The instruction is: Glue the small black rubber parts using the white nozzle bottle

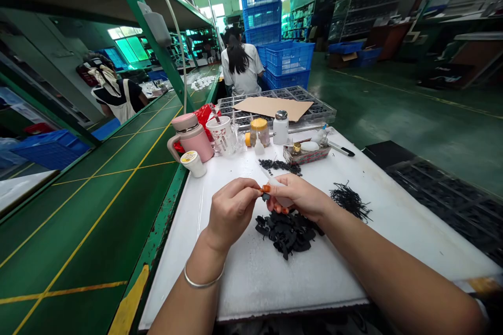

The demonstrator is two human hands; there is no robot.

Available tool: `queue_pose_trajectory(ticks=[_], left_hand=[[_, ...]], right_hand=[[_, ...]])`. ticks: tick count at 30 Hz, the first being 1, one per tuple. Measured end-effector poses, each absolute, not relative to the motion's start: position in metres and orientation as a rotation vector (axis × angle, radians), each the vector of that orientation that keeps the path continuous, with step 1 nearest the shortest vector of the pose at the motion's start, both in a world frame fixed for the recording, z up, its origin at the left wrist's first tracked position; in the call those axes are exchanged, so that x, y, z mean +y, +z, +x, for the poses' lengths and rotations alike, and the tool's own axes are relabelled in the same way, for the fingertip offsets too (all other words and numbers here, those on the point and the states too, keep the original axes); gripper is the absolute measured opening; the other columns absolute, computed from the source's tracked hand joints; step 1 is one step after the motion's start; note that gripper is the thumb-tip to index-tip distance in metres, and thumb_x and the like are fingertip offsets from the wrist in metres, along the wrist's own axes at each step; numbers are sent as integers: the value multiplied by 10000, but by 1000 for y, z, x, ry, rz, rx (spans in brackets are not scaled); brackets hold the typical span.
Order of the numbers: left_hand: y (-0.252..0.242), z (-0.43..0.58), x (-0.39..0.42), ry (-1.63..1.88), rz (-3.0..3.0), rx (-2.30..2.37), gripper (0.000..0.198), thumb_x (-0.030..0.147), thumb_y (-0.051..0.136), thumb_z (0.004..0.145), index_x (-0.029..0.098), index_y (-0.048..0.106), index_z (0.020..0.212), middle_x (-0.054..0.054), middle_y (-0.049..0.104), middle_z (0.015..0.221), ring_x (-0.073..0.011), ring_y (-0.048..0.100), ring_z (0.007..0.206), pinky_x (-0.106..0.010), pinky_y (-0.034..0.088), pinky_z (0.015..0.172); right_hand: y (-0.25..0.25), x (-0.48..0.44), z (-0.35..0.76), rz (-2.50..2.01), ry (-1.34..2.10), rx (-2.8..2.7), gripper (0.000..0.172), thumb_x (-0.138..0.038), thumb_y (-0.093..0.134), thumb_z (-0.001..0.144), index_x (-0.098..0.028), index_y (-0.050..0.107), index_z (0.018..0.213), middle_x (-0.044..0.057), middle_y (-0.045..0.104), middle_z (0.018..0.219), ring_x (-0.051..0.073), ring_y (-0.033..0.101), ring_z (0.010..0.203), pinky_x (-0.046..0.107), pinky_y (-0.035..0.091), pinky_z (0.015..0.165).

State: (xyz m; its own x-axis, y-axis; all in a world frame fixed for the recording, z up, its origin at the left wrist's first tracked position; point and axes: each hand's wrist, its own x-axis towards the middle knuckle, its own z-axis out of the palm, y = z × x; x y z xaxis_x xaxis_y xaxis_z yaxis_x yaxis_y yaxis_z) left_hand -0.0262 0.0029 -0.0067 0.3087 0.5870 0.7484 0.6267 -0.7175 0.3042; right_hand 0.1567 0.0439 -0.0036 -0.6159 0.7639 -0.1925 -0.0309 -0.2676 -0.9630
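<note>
My left hand [234,208] is closed in a pinch at a small dark grey piece [266,197], above the middle of the white work surface [243,288]. My right hand [302,194] meets it there, thumb and fingers pinching by the same piece. A whitish translucent squeeze bottle [277,182] with a thin pointed tip lies within my right hand, partly hidden by the fingers. Below the hands lies a pile of flat black pieces [288,235]. Small black rings or beads [281,166] are scattered just beyond, and thin black strips [349,200] lie to the right.
A pink mug [194,141], a white tub [193,164], a clear cup [220,133], a yellow-lidded jar [260,131], a white pump bottle [280,128] and a small box [306,154] line the back. A green conveyor [98,188] runs left. Two people sit ahead near blue crates [288,57].
</note>
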Motion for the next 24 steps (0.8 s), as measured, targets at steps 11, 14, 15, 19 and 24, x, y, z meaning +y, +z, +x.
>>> queue_pose_trajectory(ticks=[11,14,15,19,24], left_hand=[[-5,-25,8,-1938,-2262,-1398,120,108,645,791,210,707,777,-35,690,811,-160,648,787,-295,526,715],[-4,-30,13,-2386,-1942,-1422,66,129,693,748,193,696,737,-19,660,775,-151,629,729,-275,524,603],[-3,-32,14,-2531,-1825,-1407,61,131,710,728,189,690,732,-13,655,775,-142,621,704,-262,517,568],[4,-40,15,-2945,-1445,-1421,108,129,737,696,186,675,763,19,653,787,-83,594,630,-206,494,548],[16,-37,28,-3024,-1498,-1789,166,166,755,659,193,668,798,28,637,755,-66,568,616,-165,454,527]], right_hand=[[0,45,159,-813,1740,-1158,294,-373,772,668,-131,605,678,14,636,581,64,486,460,190,333,451],[8,48,168,-785,1560,-1029,270,-346,758,679,-139,588,641,10,603,553,73,467,456,206,325,434],[10,50,172,-770,1515,-986,255,-333,751,680,-143,585,637,9,592,547,80,470,460,210,322,426],[16,55,186,-749,1439,-866,154,-267,719,678,-157,612,688,16,594,557,106,500,481,218,319,411],[17,59,190,-783,1411,-893,134,-260,699,707,-158,616,677,28,614,581,115,519,507,229,341,433]])
